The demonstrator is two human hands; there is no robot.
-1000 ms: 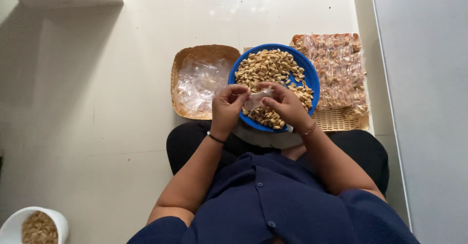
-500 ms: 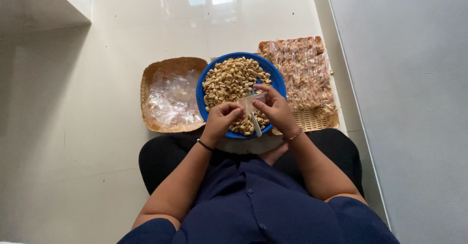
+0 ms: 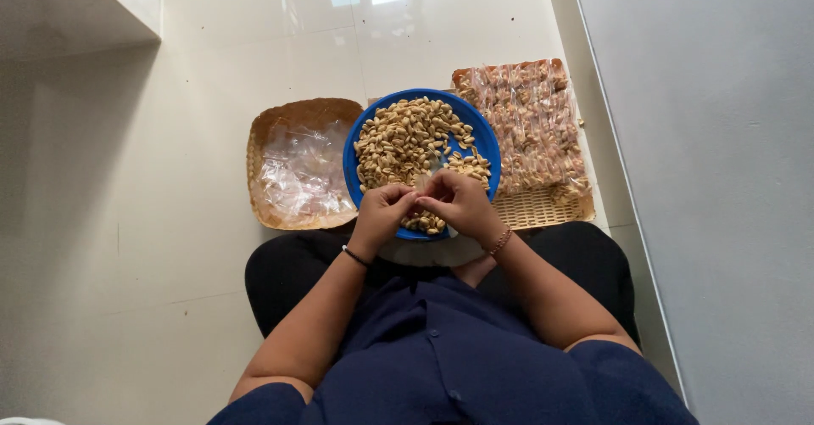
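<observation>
A blue round plate [image 3: 485,137] heaped with peanuts [image 3: 405,141] rests on my lap and the floor in front of me. Over its near rim my left hand [image 3: 381,211] and my right hand [image 3: 460,205] meet, fingertips pinched together on a small clear plastic bag [image 3: 421,184] that holds a few nuts. A dark band circles my left wrist and a beaded bracelet my right.
A woven tray [image 3: 261,137] with empty clear bags lies left of the plate. A second woven tray [image 3: 543,209] with rows of filled peanut packets lies to the right, close to a grey wall [image 3: 721,179]. White glossy tiles surround them.
The view has shifted so the plate and trays sit lower. My hands have drawn closer together on the small bag at the plate's near rim.
</observation>
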